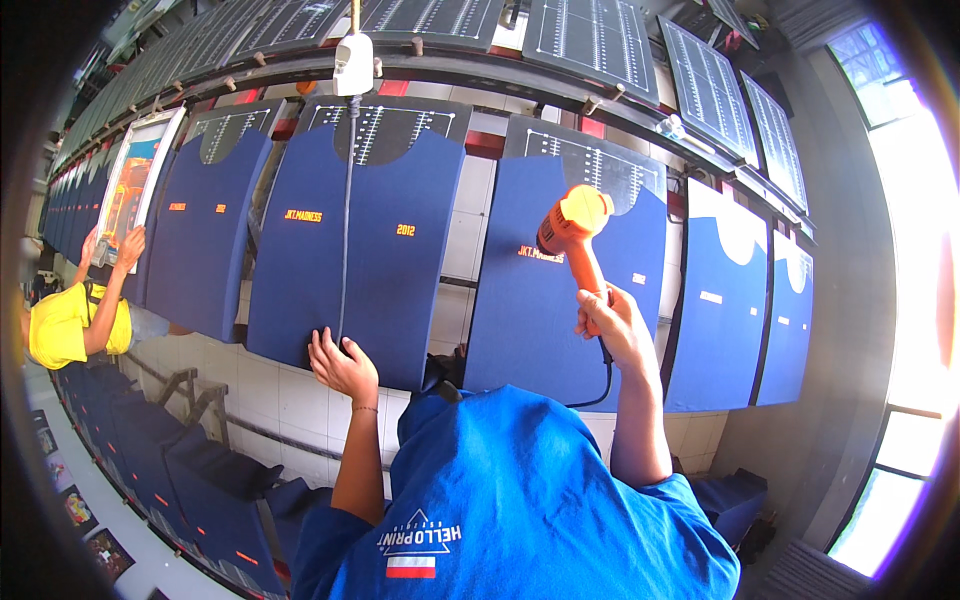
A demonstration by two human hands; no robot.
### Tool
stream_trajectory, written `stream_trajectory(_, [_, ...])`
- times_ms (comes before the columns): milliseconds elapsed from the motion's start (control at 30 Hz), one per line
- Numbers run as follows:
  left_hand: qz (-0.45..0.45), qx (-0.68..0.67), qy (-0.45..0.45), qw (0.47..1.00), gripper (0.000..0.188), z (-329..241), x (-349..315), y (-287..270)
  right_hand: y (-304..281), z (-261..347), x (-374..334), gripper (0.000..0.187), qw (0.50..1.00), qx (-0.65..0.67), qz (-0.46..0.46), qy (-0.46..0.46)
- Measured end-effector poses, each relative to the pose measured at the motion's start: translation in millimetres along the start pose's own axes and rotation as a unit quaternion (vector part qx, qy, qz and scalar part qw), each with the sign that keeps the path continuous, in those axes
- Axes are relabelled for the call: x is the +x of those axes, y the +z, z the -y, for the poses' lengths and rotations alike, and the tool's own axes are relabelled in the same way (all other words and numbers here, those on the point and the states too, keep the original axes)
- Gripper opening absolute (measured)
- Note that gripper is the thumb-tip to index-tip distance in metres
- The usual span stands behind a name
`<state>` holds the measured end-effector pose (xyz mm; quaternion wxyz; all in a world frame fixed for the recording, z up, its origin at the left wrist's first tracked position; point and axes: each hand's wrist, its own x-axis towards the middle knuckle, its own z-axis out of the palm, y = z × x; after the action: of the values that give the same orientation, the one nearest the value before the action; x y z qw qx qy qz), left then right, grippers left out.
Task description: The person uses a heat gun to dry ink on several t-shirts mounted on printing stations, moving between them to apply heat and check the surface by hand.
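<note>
My right hand (pixel 618 330) is closed round the handle of an orange hair dryer (pixel 578 215), held over a navy blue shirt (pixel 550 320) with small orange print across its chest. A black cord (pixel 608 375) leaves the handle and curves down toward my body. On the left, my left hand (pixel 345 372) has its fingers spread at the lower edge of another navy shirt (pixel 345 255). A dark cable (pixel 348 210) comes down over that shirt from a white socket block (pixel 353 65) and reaches my left fingers; beyond them it is hidden.
More shirts lie on boards in a row, including a navy one (pixel 205 240) on the left and a bluer one (pixel 715 300) on the right. Bare gridded boards (pixel 590 45) stand beyond a metal rail (pixel 480 70). A person in yellow (pixel 75 320) holds a framed screen (pixel 135 185) at far left.
</note>
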<state>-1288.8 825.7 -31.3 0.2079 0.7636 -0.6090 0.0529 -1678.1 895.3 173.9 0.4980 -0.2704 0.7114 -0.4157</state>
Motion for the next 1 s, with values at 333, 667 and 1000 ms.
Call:
stream_trajectory(333, [0.002,0.000,-0.001,1.000,0.040,2.0,-0.8,1.4,-5.1,2.8,-1.1,0.029,1.000,-0.010,0.007,0.025])
stream_trajectory(667, [0.007,0.004,-0.005,1.000,0.040,0.6,0.2,-0.5,-9.8,-0.1,-2.9,0.029,1.000,-0.007,0.007,0.012])
stream_trajectory(1000, [0.005,0.008,0.002,1.000,0.041,1.7,-0.1,-0.3,-15.1,-3.2,-5.2,0.029,1.000,-0.008,-0.013,0.007])
